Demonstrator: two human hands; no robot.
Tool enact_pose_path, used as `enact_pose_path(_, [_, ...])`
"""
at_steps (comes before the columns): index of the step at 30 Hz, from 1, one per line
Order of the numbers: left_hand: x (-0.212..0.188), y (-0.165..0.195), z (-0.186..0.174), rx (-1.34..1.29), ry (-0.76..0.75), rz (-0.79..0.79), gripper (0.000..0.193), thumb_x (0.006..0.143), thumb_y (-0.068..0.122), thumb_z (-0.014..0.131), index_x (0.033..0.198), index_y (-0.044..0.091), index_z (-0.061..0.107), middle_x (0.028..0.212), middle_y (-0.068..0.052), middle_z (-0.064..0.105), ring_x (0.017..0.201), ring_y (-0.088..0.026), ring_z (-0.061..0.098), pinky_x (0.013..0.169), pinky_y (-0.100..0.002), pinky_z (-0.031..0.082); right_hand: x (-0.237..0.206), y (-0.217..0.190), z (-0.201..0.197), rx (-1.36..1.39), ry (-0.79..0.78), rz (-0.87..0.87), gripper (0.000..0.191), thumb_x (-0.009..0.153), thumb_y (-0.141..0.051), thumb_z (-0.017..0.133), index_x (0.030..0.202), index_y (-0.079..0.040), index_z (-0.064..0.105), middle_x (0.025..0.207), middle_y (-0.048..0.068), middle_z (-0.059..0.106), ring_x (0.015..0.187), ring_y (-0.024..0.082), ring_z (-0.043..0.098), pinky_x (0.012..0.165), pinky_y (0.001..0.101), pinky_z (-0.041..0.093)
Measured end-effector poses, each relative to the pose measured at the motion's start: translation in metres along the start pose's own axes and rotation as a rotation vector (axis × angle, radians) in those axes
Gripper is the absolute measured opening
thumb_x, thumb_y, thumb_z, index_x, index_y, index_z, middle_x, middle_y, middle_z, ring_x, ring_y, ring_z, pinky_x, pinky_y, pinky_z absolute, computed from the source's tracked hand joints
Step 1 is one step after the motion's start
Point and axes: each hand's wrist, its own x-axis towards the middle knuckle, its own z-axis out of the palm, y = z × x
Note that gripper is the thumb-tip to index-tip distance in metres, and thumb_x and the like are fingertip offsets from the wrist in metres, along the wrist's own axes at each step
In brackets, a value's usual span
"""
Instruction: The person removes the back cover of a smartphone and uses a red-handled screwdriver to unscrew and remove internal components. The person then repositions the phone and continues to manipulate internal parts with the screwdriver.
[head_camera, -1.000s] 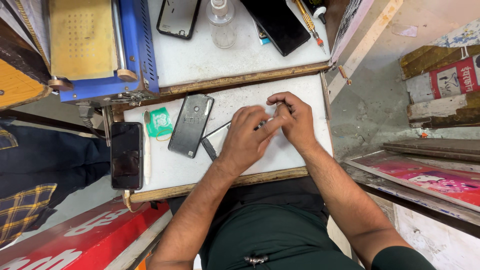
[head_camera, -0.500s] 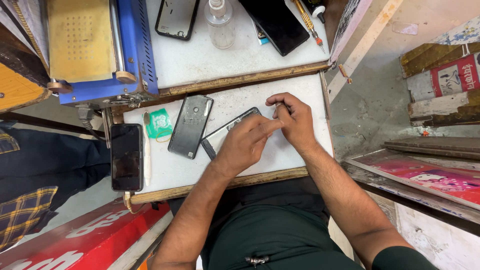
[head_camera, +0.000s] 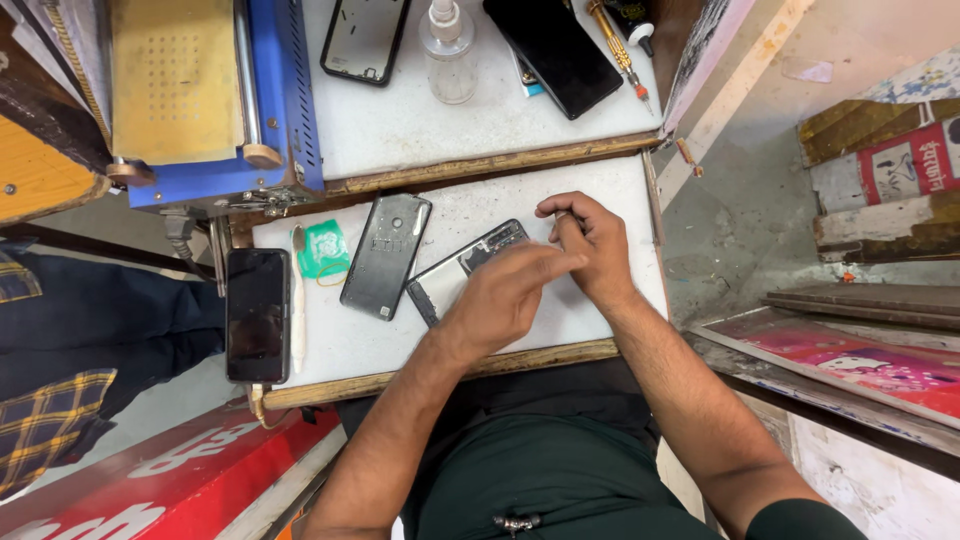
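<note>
My left hand (head_camera: 500, 300) lies over the opened phone (head_camera: 462, 270), which rests face down on the white work board (head_camera: 340, 345) with its inner frame showing. My left fingers (head_camera: 545, 262) are stretched out close together, their tips reaching toward my right hand (head_camera: 592, 245) and touching it near the thumb. My right fingers (head_camera: 560, 208) are curled in together, pinched on something too small for me to make out; I cannot tell whether it is a part or a tool tip. Both hands meet just past the far end of the opened phone, whose lower end sticks out from under my left wrist.

Just to the left of my left fingers lies the black back cover (head_camera: 386, 255), flat and tilted, near the phone but apart from it. Further left sits a small green packet (head_camera: 324, 250), and beyond it a dark phone (head_camera: 258, 314) lies at the board's edge, screen up.

Beyond my fingertips, on the upper shelf, stand 1 clear bottle (head_camera: 450, 50), a black phone frame (head_camera: 364, 38), a dark flat phone (head_camera: 553, 52) and a screwdriver (head_camera: 618, 50). Well off to the upper left is the blue machine (head_camera: 215, 95) with its yellow plate.
</note>
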Motion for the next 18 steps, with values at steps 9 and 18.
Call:
enact_pose_path(9, [-0.003,-0.001,-0.006,0.058,0.021,0.021,0.055,0.089,0.000,0.069,0.139,0.020,0.059,0.119,-0.010,0.068,0.128,-0.034,0.056,0.112,-0.046,0.046,-0.003,0.000,0.004,0.004,0.007,-0.020,0.022,0.101,0.001,0.051,0.111,-0.001,0.070,0.094,0.003,0.070,0.079,0.005,0.061,0.068,0.0209,0.050])
enact_pose_path(18, [-0.004,-0.007,0.004,0.142,0.089,0.057,0.046,0.088,0.014,0.071,0.131,0.021,0.059,0.119,-0.011,0.066,0.123,-0.033,0.061,0.108,-0.047,0.048,-0.007,0.001,0.004,0.075,-0.028,0.007,0.023,0.101,0.003,0.052,0.118,0.001,0.068,0.099,0.008,0.068,0.083,0.008,0.059,0.071,0.0225,0.050])
